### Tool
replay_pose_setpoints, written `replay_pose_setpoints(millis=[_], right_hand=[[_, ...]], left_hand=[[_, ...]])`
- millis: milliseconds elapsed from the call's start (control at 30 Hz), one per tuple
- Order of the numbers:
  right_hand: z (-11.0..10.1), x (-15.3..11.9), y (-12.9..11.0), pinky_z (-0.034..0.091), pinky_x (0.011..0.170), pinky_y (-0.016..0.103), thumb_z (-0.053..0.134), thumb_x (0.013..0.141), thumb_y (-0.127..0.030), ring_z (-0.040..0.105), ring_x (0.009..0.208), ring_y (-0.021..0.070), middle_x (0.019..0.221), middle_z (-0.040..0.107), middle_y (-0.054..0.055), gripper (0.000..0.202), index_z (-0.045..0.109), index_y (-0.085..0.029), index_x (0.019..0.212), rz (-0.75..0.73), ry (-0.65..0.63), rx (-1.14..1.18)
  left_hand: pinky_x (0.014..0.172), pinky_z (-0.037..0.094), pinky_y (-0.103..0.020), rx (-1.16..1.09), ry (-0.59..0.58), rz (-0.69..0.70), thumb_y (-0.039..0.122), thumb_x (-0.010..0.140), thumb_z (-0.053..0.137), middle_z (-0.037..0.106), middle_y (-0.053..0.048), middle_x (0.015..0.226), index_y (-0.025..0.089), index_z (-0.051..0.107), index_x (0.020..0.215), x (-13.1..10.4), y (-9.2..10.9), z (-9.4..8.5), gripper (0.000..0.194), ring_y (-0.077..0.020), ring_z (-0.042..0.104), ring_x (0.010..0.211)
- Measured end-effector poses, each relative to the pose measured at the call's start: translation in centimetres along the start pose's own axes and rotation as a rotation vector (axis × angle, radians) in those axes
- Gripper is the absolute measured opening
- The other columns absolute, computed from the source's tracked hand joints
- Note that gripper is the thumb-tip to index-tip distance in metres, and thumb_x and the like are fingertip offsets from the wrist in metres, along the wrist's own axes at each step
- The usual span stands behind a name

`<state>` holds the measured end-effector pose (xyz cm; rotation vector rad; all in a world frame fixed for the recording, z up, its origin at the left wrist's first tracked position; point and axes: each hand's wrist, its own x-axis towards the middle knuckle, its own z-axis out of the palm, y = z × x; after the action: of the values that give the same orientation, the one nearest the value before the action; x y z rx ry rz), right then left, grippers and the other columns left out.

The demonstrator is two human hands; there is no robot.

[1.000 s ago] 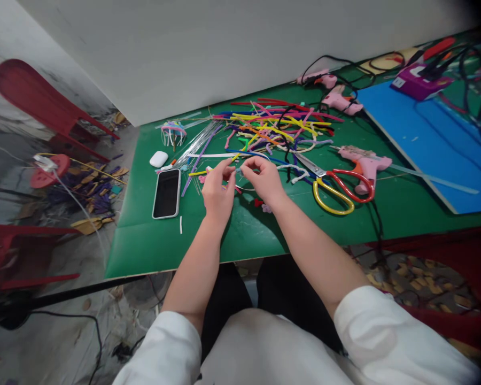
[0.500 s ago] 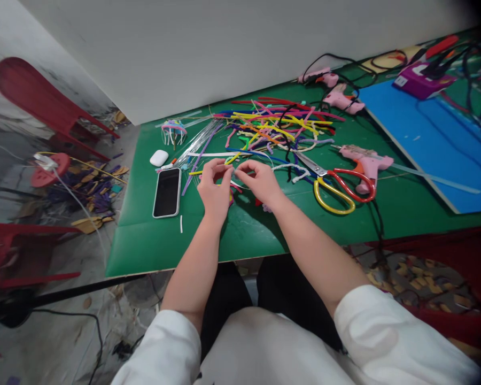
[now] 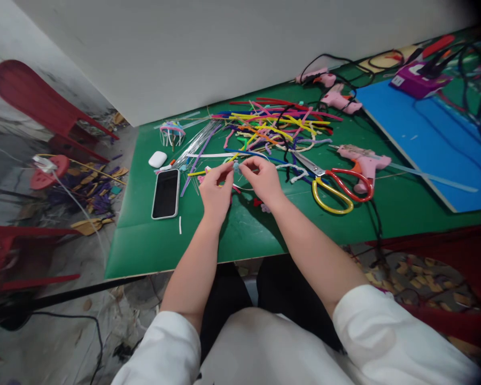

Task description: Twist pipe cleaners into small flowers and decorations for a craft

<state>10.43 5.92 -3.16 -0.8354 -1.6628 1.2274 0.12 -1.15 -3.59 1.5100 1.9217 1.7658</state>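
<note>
Scrap of pale blue (image 3: 236, 167), pinched between left hand (image 3: 217, 188) and right hand (image 3: 264, 179), well inside the desk's front edge (image 3: 152, 264): probably light, soft; nip its sides gently!

Fuzzy pipe cleaners (image 3: 278, 128), metal blades (image 3: 309, 164), glossy tabletop (image 3: 152, 251)

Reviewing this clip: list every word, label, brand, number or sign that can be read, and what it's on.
None can be read.
Purple box, at the far right: small marks on its white label, too small and blurred to read.
Phone: dark screen, no text visible.
Nearest pink glue gun and scissors: no legible lettering.
</note>
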Motion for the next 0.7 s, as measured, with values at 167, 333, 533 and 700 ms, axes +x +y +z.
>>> replay_pose_setpoints(millis=[167,333,533,700], right_hand=[[0.02,0.0,-0.01,0.042,0.059,0.026,0.056,0.074,-0.03,0.052,0.058,0.011,0.064,0.059,-0.001,0.014,0.057,-0.018,0.067,0.014,0.014,0.021],[0.08,0.04,0.13,0.042,0.058,0.026,0.056,0.074,-0.029,0.051,0.057,0.011,0.062,0.058,-0.001,0.013,0.056,-0.018,0.068,0.034,0.024,0.042],[0.03,-0.08,-0.19,0.044,0.063,0.026,0.058,0.074,-0.03,0.056,0.064,0.012,0.07,0.063,0.0,0.013,0.059,-0.018,0.072,0.005,-0.012,0.041],[0.12,-0.06,-0.13,0.044,0.062,0.026,0.058,0.074,-0.03,0.055,0.064,0.0127,0.07,0.061,0.001,0.012,0.059,-0.018,0.072,0.001,-0.052,0.023]], left_hand=[[0.075,0.054,-0.027,0.13,0.004,0.116,0.016,0.078,0.057,0.069,-0.002,0.092,0.02,0.065,0.098,-0.09,0.18,0.04,0.022,-0.0113,0.065,0.078],[0.077,0.053,-0.027,0.174,-0.02,0.172,0.015,0.078,0.056,0.069,-0.001,0.09,0.021,0.067,0.094,0.03,0.13,0.06,0.02,-0.0115,0.064,0.079],[0.073,0.053,-0.026,0.139,0.025,0.111,0.017,0.078,0.059,0.067,-0.003,0.09,0.019,0.067,0.094,0.14,0.1,-0.05,0.019,-0.0115,0.063,0.079],[0.077,0.051,-0.028,0.145,0.017,0.095,0.021,0.08,0.058,0.067,-0.002,0.089,0.022,0.067,0.095,0.07,0.14,-0.17,0.018,-0.0118,0.062,0.081]])
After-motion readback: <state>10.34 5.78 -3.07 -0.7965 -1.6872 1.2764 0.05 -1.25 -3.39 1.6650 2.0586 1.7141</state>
